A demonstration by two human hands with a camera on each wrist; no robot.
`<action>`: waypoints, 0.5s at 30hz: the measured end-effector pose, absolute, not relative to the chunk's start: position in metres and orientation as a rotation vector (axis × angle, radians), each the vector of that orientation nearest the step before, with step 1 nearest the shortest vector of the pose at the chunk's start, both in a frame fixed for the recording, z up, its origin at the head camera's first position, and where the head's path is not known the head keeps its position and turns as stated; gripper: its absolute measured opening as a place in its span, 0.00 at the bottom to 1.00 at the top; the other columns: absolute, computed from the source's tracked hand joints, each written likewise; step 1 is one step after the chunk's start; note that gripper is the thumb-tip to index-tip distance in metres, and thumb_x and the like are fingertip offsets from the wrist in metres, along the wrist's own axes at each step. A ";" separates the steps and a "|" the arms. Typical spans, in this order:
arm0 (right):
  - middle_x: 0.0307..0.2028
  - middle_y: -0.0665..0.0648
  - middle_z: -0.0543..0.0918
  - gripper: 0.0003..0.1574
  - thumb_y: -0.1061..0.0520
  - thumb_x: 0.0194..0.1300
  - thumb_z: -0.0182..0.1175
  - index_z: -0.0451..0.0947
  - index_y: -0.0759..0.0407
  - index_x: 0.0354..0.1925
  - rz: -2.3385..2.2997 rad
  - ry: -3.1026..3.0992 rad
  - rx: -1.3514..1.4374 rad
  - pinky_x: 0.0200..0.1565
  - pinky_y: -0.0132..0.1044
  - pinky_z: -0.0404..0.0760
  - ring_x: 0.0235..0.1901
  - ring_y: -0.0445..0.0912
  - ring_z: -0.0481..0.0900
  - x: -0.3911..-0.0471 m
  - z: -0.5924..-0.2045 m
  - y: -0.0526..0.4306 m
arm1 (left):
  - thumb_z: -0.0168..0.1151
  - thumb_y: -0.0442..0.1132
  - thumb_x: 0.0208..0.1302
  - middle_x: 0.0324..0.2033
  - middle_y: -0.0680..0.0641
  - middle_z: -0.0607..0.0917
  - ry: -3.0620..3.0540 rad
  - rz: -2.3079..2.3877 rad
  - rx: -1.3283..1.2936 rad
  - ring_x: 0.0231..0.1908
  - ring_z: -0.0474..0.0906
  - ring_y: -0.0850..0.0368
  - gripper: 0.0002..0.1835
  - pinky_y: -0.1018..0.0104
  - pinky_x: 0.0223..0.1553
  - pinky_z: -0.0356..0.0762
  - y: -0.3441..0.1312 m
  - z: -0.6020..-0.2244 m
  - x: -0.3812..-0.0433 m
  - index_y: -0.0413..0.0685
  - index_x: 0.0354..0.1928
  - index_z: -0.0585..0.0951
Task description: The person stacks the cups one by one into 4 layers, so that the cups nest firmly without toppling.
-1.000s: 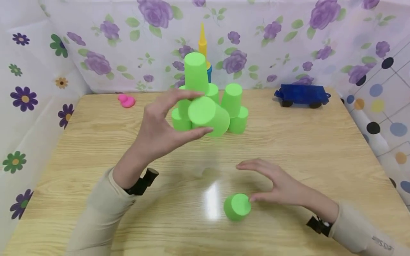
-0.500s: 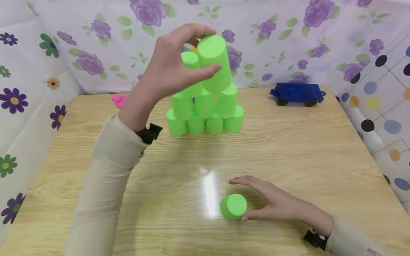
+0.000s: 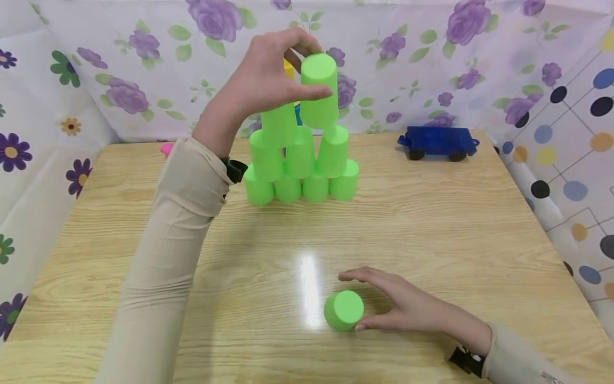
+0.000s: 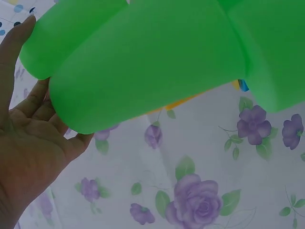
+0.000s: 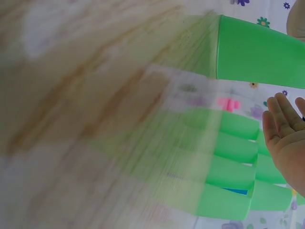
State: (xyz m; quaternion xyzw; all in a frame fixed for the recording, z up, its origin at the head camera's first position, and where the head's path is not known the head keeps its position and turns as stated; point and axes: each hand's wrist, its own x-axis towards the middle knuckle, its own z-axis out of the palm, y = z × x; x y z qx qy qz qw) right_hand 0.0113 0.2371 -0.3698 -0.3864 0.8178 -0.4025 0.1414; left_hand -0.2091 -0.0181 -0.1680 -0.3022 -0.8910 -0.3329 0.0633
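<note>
Upside-down green cups are stacked as a pyramid at the back of the table: a bottom row (image 3: pixel 315 186) of several, a second row (image 3: pixel 300 154) of three, and a third-level cup (image 3: pixel 280 128) at left. My left hand (image 3: pixel 275 69) grips another green cup (image 3: pixel 318 98) between thumb and fingers, upright beside that one, its rim close over the second row's right side. That cup also shows in the left wrist view, behind the larger third-level cup (image 4: pixel 152 57). Near the front, a loose green cup (image 3: pixel 344 310) stands inverted; my right hand (image 3: pixel 408 306) curves loosely beside it, thumb tip at its lower edge.
A dark blue toy wagon (image 3: pixel 437 143) stands at the back right. Behind the pyramid is a yellow and blue toy (image 3: pixel 289 69), partly hidden. My left sleeve mostly covers a pink toy (image 3: pixel 166 149). Flowered cloth (image 3: pixel 384 64) hangs along the table's back edge.
My left hand has carried its cup up and back from in front of the pyramid, tilting it upright over the second row. My right hand has shifted slightly down beside the loose cup.
</note>
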 end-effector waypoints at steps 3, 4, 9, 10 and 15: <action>0.61 0.53 0.72 0.47 0.44 0.53 0.67 0.60 0.53 0.67 -1.181 2.358 -1.153 0.60 0.40 0.71 0.61 0.44 0.68 0.011 -0.373 0.236 | 0.74 0.52 0.46 0.44 0.57 0.81 -2.729 -1.025 -0.941 0.41 0.76 0.64 0.28 0.73 0.45 0.69 -0.019 -0.168 -0.214 0.52 0.50 0.78; 0.60 0.53 0.72 0.47 0.45 0.54 0.67 0.60 0.53 0.67 -1.187 2.357 -1.166 0.59 0.40 0.71 0.61 0.44 0.69 0.010 -0.374 0.235 | 0.74 0.51 0.46 0.44 0.57 0.81 -2.739 -1.033 -0.956 0.41 0.76 0.64 0.27 0.73 0.45 0.70 -0.019 -0.168 -0.215 0.52 0.49 0.79; 0.59 0.51 0.74 0.45 0.44 0.54 0.67 0.62 0.54 0.65 -1.195 2.357 -1.143 0.58 0.39 0.72 0.60 0.43 0.70 0.011 -0.373 0.234 | 0.74 0.51 0.46 0.45 0.54 0.82 -2.811 -0.971 -0.996 0.43 0.76 0.62 0.28 0.70 0.49 0.71 -0.019 -0.169 -0.219 0.50 0.50 0.79; 0.59 0.51 0.74 0.44 0.44 0.54 0.67 0.63 0.54 0.65 -1.194 2.360 -1.138 0.58 0.40 0.73 0.59 0.43 0.70 0.011 -0.373 0.234 | 0.74 0.51 0.46 0.45 0.54 0.82 -2.829 -0.954 -0.996 0.44 0.76 0.61 0.29 0.70 0.50 0.71 -0.019 -0.169 -0.220 0.50 0.51 0.78; 0.59 0.49 0.74 0.44 0.44 0.54 0.67 0.63 0.52 0.65 -1.186 2.355 -1.094 0.58 0.42 0.73 0.59 0.42 0.70 0.012 -0.372 0.233 | 0.73 0.53 0.46 0.47 0.53 0.82 -2.898 -0.891 -0.995 0.47 0.76 0.59 0.31 0.69 0.52 0.71 -0.018 -0.169 -0.222 0.50 0.52 0.77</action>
